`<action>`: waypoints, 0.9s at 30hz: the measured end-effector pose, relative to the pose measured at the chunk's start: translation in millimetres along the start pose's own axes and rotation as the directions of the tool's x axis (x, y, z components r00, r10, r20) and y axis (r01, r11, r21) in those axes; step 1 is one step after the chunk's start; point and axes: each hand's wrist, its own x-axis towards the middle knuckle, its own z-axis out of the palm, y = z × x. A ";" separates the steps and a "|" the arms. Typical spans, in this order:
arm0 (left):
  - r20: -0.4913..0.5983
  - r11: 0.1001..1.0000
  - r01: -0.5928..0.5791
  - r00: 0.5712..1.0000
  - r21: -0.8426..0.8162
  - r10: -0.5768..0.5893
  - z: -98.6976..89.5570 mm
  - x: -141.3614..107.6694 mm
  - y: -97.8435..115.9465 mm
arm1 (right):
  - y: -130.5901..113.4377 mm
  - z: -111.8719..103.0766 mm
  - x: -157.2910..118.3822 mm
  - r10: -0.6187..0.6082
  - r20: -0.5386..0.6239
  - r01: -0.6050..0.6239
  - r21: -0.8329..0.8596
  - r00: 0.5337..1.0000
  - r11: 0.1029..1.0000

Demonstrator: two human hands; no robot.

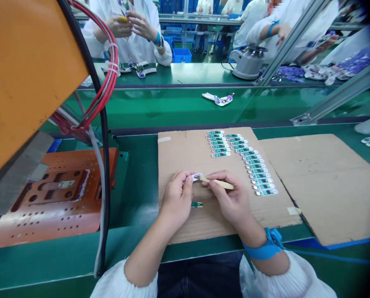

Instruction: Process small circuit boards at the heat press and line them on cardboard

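Left hand (176,198) is pinching a white casing (197,176); right hand (233,200) is pointing a grasped tool (224,184) leftward, apparently touching it.

On the table (133,182), a cardboard sheet (175,155) lies between a plate (60,217) on the left and a second sheet (330,186) on the right. Circuit boards (258,165) line the first sheet behind and right of the hands (236,203); one small board (197,204) lies between the hands.
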 end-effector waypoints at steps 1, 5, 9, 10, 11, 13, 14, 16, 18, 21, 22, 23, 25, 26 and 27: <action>0.000 1.000 -0.002 1.000 0.001 0.002 0.0 0.1 0.1 | 0.2 0.0 0.0 0.000 -0.005 0.000 -0.005 1.000 1.000; -0.006 1.000 -0.006 1.000 0.000 0.006 0.5 -0.1 0.1 | 0.4 0.1 0.0 0.004 -0.002 -0.004 -0.010 1.000 1.000; -0.007 1.000 -0.002 1.000 -0.009 0.002 0.7 -0.7 -0.9 | 0.1 0.6 0.0 0.013 -0.020 -0.013 -0.013 1.000 1.000; -0.006 1.000 -0.003 1.000 -0.012 0.003 0.7 -0.7 -1.3 | 0.1 0.7 0.0 0.014 -0.025 -0.014 -0.014 1.000 1.000; -0.007 1.000 -0.003 1.000 -0.014 0.003 0.6 -0.6 -1.5 | 0.1 0.8 -0.1 0.014 -0.027 -0.014 -0.015 1.000 1.000; -0.007 1.000 -0.005 1.000 -0.017 0.004 0.5 -0.2 -1.8 | 0.1 0.9 -0.2 0.013 -0.026 -0.014 -0.018 1.000 1.000; -0.008 1.000 -0.006 1.000 -0.017 0.006 0.4 -0.1 -1.7 | 0.1 0.9 -0.2 0.016 -0.026 -0.016 -0.021 1.000 1.000; -0.009 1.000 -0.010 1.000 -0.015 0.010 0.5 0.1 -1.3 | 0.2 0.7 -0.3 0.020 -0.027 -0.021 -0.026 0.999 0.999; -0.011 1.000 -0.012 1.000 -0.011 0.012 0.7 0.1 -0.9 | 0.5 0.6 -0.4 0.018 -0.023 -0.019 -0.027 1.000 0.999; -0.010 1.000 -0.008 1.000 -0.008 0.008 0.9 -0.6 -0.8 | 1.0 0.5 -0.6 0.015 -0.016 -0.015 -0.021 1.000 1.000; -0.010 1.000 -0.006 1.000 -0.009 0.006 0.8 -0.9 -0.9 | 1.1 0.5 -0.6 0.013 -0.015 -0.014 -0.020 1.000 1.000; -0.008 1.000 -0.005 1.000 -0.009 0.005 0.7 -1.1 -1.0 | 1.1 0.5 -0.5 0.012 -0.016 -0.012 -0.019 1.000 1.000; -0.005 1.000 -0.003 1.000 -0.008 0.003 0.6 -1.3 -1.1 | 0.8 0.5 -0.4 0.013 -0.019 -0.014 -0.020 1.000 1.000; -0.006 1.000 -0.003 1.000 -0.006 0.002 0.5 -1.2 -1.1 | 0.7 0.4 -0.2 0.015 -0.020 -0.015 -0.022 1.000 1.000; -0.008 1.000 -0.002 1.000 -0.005 0.002 0.5 -1.0 -1.1 | 0.5 0.4 -0.1 0.017 -0.020 -0.017 -0.024 1.000 1.000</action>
